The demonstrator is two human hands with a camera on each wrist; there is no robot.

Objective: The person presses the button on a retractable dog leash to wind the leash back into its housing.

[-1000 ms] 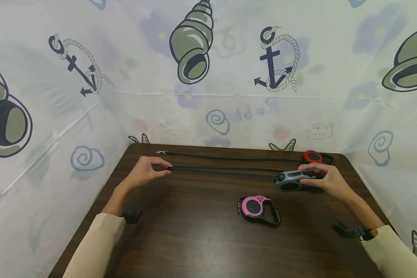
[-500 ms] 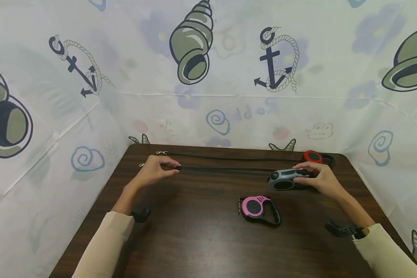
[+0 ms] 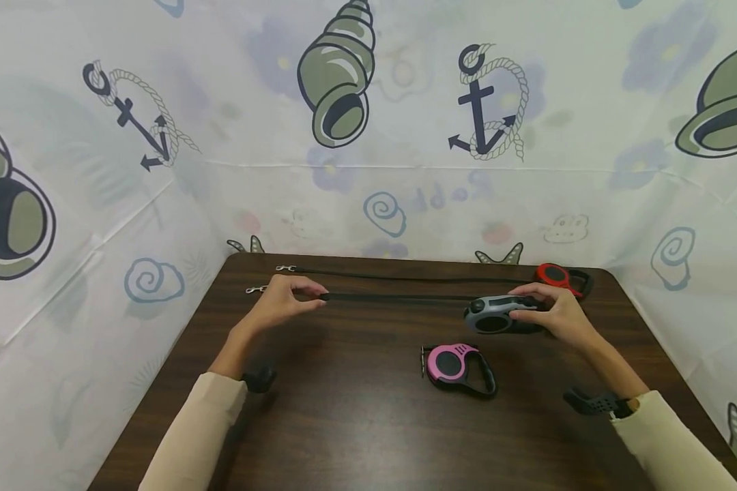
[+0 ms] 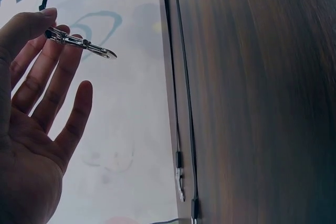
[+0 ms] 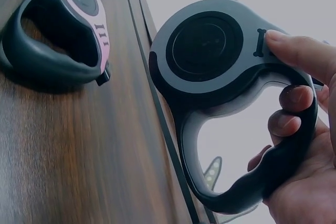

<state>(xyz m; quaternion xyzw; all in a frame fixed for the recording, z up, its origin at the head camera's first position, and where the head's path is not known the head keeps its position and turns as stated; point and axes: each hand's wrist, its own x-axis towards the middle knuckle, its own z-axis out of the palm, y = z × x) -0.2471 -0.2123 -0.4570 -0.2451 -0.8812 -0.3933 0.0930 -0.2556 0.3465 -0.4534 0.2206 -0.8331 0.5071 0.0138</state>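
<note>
My right hand (image 3: 555,317) holds a grey-and-black retractable dog leash (image 3: 490,320) above the table. In the right wrist view, its fingers curl round the looped handle (image 5: 286,169) and the thumb lies near the button on the grey casing (image 5: 247,27). Across at the left, my left hand (image 3: 279,305) pinches the end of its black cord (image 3: 399,298) between thumb and finger. The left wrist view shows the metal snap clip (image 4: 79,41) hanging over the other, spread fingers. The cord runs nearly straight between both hands.
A pink retractable leash (image 3: 450,363) lies on the brown table (image 3: 356,423). Behind, a red one (image 3: 553,275) has its cord stretched left to a clip (image 3: 285,268). Another clip (image 3: 256,290) lies beside my left hand. Patterned cloth (image 3: 252,204) encloses the table.
My hands have come closer together: the left has moved right with the cord end, the right has moved left with the grey leash. A clip lying on the table behind the left hand has come into view.
</note>
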